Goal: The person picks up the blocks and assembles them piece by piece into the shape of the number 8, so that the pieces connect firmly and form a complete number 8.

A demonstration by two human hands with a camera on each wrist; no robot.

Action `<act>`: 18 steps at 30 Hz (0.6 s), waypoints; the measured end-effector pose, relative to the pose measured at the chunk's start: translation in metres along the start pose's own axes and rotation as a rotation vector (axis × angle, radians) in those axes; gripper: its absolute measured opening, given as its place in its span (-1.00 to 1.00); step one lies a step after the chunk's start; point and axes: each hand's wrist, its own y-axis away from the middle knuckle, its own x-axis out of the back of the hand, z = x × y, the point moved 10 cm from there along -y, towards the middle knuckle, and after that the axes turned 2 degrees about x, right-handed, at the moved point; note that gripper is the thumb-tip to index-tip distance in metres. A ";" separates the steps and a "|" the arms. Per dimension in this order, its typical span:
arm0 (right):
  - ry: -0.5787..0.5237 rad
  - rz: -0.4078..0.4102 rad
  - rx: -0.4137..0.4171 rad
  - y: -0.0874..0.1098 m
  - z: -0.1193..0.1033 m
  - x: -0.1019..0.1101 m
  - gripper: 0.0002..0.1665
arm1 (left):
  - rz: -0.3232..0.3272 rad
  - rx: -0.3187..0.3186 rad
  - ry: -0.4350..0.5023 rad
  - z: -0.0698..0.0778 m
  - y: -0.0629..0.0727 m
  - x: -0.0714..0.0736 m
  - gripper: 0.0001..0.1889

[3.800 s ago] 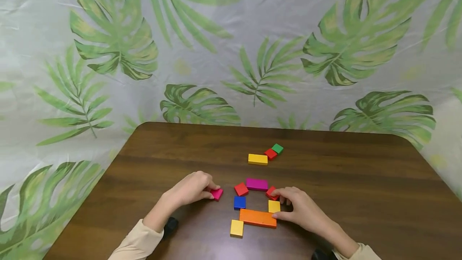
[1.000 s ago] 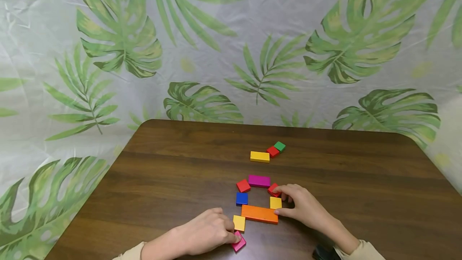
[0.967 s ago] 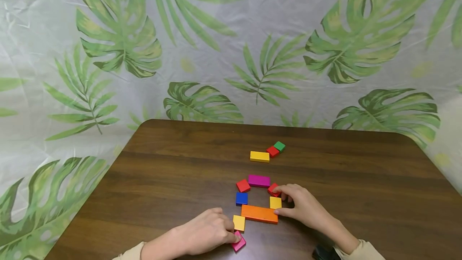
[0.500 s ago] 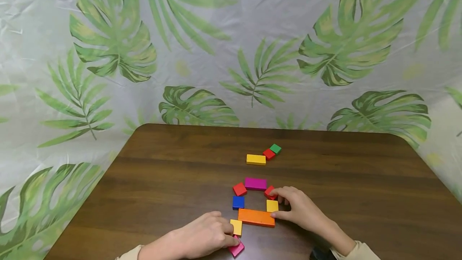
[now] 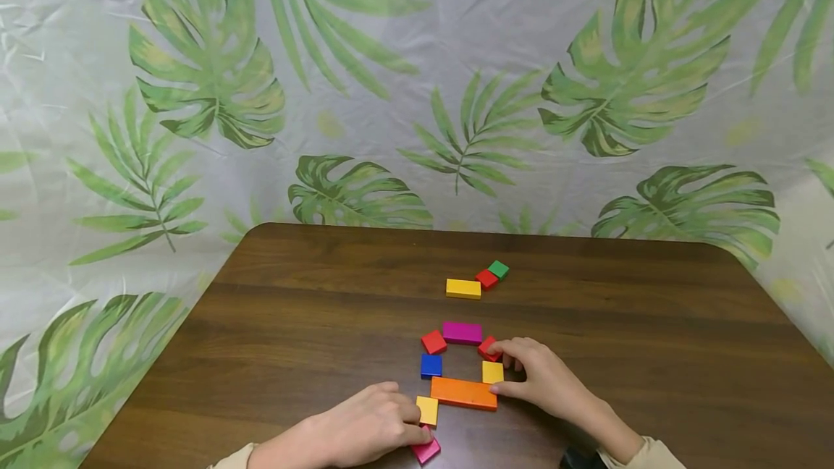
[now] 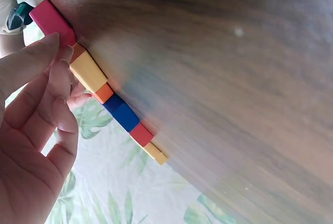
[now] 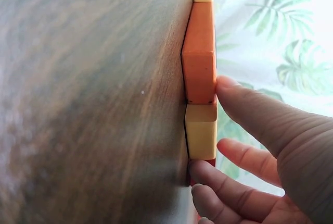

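Observation:
In the head view, my left hand (image 5: 368, 425) pinches a pink block (image 5: 426, 451) that lies turned at an angle, against the near corner of a yellow block (image 5: 427, 410). The left wrist view shows the thumb on that pink block (image 6: 53, 21). My right hand (image 5: 547, 382) rests its thumb on the right end of a long orange block (image 5: 462, 393), and a fingertip touches the right red block (image 5: 487, 347). Between these sits a second yellow block (image 5: 492, 372). A blue block (image 5: 431, 365), another red block (image 5: 434, 342) and a magenta block (image 5: 462, 332) complete the ring.
Farther back on the brown table (image 5: 313, 273) lie a long yellow block (image 5: 463, 289), a red block (image 5: 486, 279) and a green block (image 5: 499, 269), set end to end. A leaf-print sheet (image 5: 365, 121) hangs behind the table.
Since the earliest frame, my left hand has brought the pink block from left of the ring to the near yellow block. My right hand has stayed put. Over the last second the blocks look unmoved.

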 end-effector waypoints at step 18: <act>-0.003 -0.002 -0.005 -0.001 -0.001 0.001 -0.49 | 0.043 0.032 0.009 -0.004 -0.001 0.001 -0.87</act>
